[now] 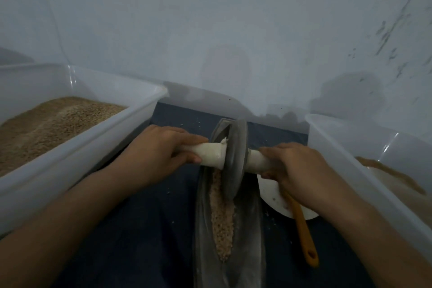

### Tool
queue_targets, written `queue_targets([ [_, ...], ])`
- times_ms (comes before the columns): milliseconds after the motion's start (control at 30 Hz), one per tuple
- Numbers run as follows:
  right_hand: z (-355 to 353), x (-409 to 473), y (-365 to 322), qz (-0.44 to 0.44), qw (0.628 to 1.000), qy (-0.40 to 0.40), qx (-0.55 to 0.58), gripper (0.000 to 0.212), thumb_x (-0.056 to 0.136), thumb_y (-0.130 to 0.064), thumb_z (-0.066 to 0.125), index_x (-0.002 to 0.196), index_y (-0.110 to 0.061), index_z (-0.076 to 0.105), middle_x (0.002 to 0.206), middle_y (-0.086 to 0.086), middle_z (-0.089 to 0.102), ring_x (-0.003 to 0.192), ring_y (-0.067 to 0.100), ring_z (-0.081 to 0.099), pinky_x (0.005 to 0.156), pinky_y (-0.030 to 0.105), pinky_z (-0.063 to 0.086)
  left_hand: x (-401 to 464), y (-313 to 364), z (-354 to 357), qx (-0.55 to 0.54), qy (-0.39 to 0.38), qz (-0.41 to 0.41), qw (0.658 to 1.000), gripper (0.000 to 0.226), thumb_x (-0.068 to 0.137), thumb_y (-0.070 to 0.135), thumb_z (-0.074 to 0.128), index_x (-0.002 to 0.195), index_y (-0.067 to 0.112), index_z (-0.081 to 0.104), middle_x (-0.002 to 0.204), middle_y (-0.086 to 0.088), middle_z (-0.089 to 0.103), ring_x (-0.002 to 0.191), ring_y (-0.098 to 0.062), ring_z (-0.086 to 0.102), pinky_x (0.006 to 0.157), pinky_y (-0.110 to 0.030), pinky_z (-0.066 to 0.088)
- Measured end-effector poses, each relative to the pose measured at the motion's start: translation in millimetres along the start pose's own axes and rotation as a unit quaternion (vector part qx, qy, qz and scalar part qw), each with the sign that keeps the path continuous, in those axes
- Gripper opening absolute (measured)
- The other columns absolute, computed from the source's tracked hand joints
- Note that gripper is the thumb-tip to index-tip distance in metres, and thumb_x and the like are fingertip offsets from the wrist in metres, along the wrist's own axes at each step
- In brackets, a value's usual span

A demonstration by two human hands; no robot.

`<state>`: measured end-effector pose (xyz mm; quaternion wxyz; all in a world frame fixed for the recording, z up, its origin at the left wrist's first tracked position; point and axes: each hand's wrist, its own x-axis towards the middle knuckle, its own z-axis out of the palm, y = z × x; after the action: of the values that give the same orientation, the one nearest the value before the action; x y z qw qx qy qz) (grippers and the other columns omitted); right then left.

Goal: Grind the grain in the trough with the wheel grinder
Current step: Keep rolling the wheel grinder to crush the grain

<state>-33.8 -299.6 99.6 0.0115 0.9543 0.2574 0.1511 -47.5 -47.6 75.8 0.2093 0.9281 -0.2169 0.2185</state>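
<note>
**Ana:** Since you have one hand on each end of the pale wooden axle handle (210,153), the grey stone grinding wheel (235,159) stands upright between them, its rim down in the long grey boat-shaped trough (250,224). That even hold looks meant to keep the wheel from tipping sideways as you rock it.

**Ben:** And your fingers? Your left hand (161,149) is curled round the left stub of the axle, thumb along the top. Your right hand (295,166) wraps the right stub the same way, fingers closed over it.

**Ana:** Where's the grain? The pale crushed grain (222,217) lies in a strip along the bottom of the trough, from under the wheel towards you. The wheel sits at the far end, so I'd judge you need to pull it back along that strip.

**Ben:** The orange-handled spoon (304,234) rests on the white round plate (273,196), just right of the trough, probably kept close for scooping. The clear plastic tub of brown grain (77,119) sits on the left, and a second clear plastic tub (364,147) with a little brown material on the right, likely supply and output.

**Ana:** Any writing? You won't find any; no brand, label or lettering is readable on anything here
</note>
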Motion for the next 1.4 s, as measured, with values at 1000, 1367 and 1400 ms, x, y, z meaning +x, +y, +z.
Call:
queue_targets([
  [1000,-45,-28,-14,-0.068,0.991,-0.117,-0.006,0.03,0.087,-0.043,0.057,0.117,-0.04,0.054,0.082,-0.017,0.045,0.081,0.0,0.042,0.056,0.007,0.028,-8,2,-43,-0.222,-0.262,-0.005,0.939,0.032,0.075,0.049,0.064,0.107,0.048,0.065,0.101,0.025,0.068,0.095,0.005,0.063,0.083,-0.011,0.045],
  [1367,8,1,-3,0.019,0.999,0.031,-0.001,0.046,0.091,-0.019,0.054,0.133,-0.035,0.043,0.12,-0.007,0.052,0.109,0.012,0.043,0.082,0.022,0.032,-2,3,-5,0.011,-0.044,-0.048,0.998,0.036,0.087,0.04,0.057,0.123,0.037,0.058,0.112,0.01,0.066,0.1,-0.007,0.06,0.087,-0.027,0.044],
  [1400,12,2,-2,0.027,0.999,0.037,-0.001,0.049,0.091,-0.019,0.054,0.135,-0.035,0.04,0.122,-0.007,0.052,0.11,0.012,0.042,0.084,0.024,0.032,-1,3,1,0.043,-0.005,-0.024,0.999,0.039,0.087,0.037,0.058,0.126,0.032,0.057,0.114,0.006,0.066,0.102,-0.013,0.06,0.087,-0.029,0.043],
])
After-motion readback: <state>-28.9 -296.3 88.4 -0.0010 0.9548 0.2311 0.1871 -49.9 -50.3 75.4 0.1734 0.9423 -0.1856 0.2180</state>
